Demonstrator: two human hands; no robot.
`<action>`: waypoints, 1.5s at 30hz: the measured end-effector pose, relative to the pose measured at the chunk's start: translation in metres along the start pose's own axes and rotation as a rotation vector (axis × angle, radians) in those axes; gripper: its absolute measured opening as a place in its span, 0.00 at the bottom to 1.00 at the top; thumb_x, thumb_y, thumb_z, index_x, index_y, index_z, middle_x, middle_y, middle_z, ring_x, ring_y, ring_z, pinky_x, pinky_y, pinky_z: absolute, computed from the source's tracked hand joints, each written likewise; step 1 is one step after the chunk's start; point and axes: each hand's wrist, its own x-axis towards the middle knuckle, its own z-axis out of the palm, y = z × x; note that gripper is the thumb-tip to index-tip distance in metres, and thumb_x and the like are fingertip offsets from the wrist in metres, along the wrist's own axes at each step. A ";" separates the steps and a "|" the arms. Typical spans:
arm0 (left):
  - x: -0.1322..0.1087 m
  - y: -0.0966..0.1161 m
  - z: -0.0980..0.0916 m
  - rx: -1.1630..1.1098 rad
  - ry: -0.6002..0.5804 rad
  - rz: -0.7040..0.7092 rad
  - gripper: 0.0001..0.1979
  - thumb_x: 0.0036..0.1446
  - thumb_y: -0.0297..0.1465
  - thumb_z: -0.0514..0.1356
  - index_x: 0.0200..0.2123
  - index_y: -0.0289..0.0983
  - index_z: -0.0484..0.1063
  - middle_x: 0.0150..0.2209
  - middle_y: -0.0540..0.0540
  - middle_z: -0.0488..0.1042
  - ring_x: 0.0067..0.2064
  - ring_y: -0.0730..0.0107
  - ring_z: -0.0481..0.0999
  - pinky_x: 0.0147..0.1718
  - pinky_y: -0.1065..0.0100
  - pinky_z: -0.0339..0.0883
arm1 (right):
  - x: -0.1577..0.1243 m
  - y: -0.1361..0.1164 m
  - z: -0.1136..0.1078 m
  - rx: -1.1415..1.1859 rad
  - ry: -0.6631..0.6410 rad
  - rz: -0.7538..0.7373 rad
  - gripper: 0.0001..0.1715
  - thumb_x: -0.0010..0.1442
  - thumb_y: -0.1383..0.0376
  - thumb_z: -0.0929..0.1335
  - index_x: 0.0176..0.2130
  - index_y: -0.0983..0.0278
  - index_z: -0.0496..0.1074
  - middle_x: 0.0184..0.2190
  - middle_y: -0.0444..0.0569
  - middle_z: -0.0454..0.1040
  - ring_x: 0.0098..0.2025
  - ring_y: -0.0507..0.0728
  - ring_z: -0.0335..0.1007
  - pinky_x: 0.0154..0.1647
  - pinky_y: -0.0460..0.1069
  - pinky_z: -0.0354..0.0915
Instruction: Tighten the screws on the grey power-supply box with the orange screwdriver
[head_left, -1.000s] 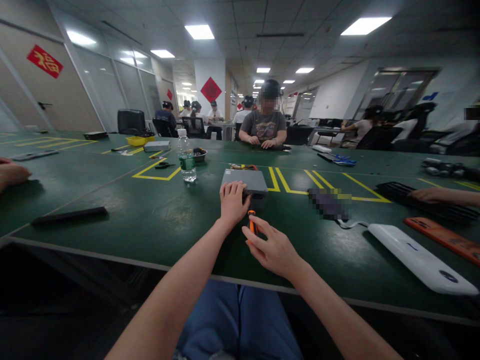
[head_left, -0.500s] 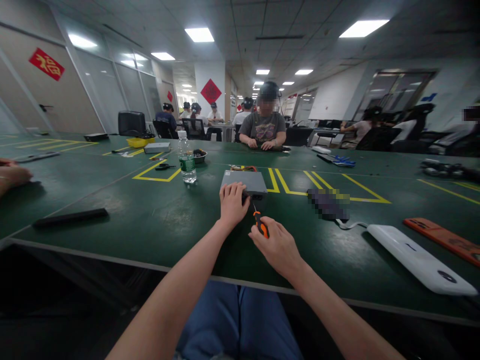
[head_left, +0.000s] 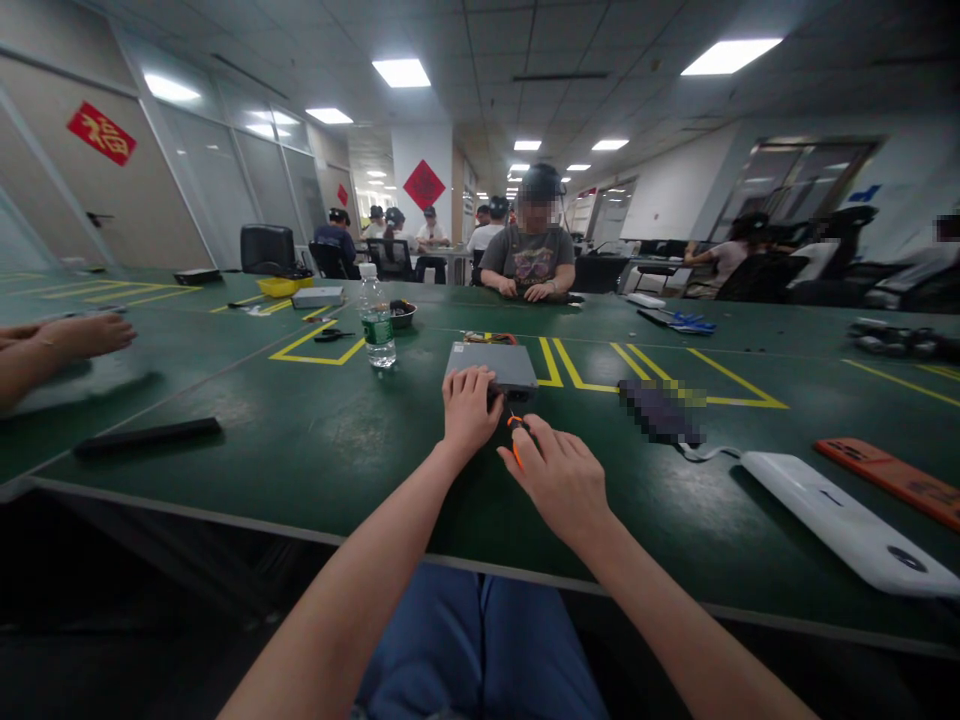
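Note:
A grey metal power supply unit lies flat on the green table, with coloured wires at its far side and a socket in its near face. My left hand grips its near left corner, fingers over the top and thumb at the front. In my right hand is an orange and black screwdriver, its handle partly covered by the fingers. The shaft points at the near face of the unit; whether the tip sits in a screw I cannot tell.
A water bottle stands left of the unit, near a metal bowl. A black bar lies at left. To the right are a white power bank with cable and an orange phone. Another person's hands show at far left; a person sits opposite.
My right hand has turned over the screwdriver, so its handle shows less. My left hand and the unit stay together. At far left, the other person's hands have moved further into view.

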 end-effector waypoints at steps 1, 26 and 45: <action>0.000 0.000 0.000 0.000 0.001 0.001 0.13 0.54 0.35 0.54 0.44 0.42 0.64 0.51 0.48 0.67 0.54 0.62 0.61 0.58 0.56 0.45 | 0.000 0.000 0.000 0.015 -0.001 -0.004 0.11 0.59 0.64 0.61 0.42 0.66 0.64 0.44 0.58 0.68 0.38 0.56 0.67 0.39 0.51 0.61; 0.000 0.000 0.002 -0.002 0.017 -0.003 0.14 0.53 0.34 0.55 0.44 0.42 0.64 0.50 0.48 0.68 0.54 0.63 0.61 0.58 0.58 0.45 | -0.014 0.017 0.016 0.038 0.193 -0.130 0.07 0.55 0.64 0.67 0.36 0.61 0.66 0.36 0.49 0.73 0.31 0.50 0.68 0.34 0.44 0.61; -0.001 -0.002 0.001 0.004 0.000 0.014 0.14 0.54 0.34 0.54 0.45 0.42 0.64 0.51 0.47 0.67 0.54 0.62 0.61 0.57 0.56 0.45 | -0.024 0.022 0.013 0.183 0.231 -0.020 0.11 0.51 0.72 0.65 0.37 0.64 0.62 0.40 0.53 0.73 0.35 0.51 0.69 0.36 0.46 0.64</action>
